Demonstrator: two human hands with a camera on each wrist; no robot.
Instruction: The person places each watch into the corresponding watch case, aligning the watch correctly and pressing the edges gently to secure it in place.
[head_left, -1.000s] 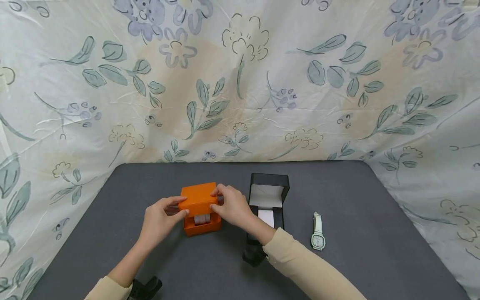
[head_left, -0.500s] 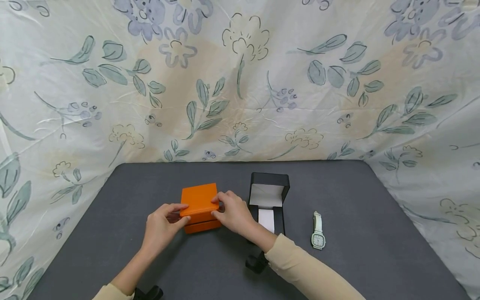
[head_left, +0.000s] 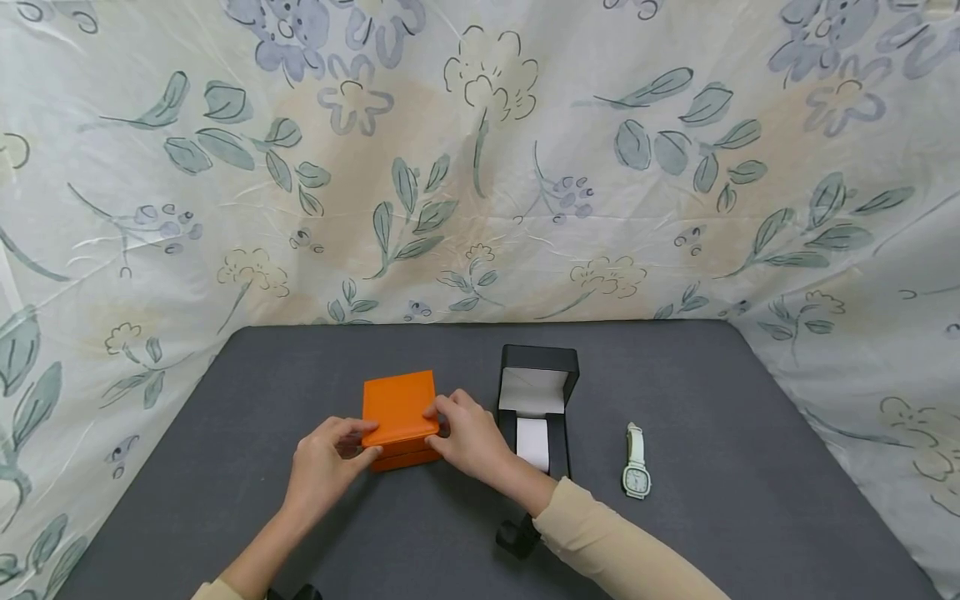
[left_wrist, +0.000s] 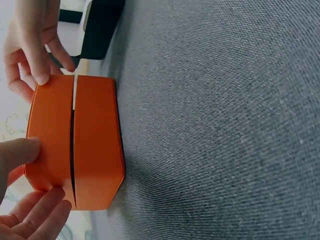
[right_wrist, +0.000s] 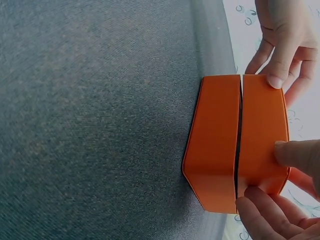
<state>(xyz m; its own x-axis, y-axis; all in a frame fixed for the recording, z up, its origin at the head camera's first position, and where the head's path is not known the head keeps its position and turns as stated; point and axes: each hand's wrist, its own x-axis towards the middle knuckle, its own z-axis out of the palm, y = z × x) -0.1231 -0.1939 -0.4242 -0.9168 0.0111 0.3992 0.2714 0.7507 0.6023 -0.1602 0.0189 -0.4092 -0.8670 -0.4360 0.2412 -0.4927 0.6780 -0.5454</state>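
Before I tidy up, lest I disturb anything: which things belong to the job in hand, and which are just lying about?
In the job:
orange box, held at its lid by the left hand and right hand

Apparently lying about:
open black box
pale watch

Orange box [head_left: 399, 408], black case [head_left: 536, 398], grey tabletop [head_left: 712, 417], white floral cloth [head_left: 480, 225], watch [head_left: 636, 467] perhaps pale green

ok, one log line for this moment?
left fingers: hold orange lid | right fingers: hold orange lid | orange base: thin gap below lid | black box: open | watch: on table
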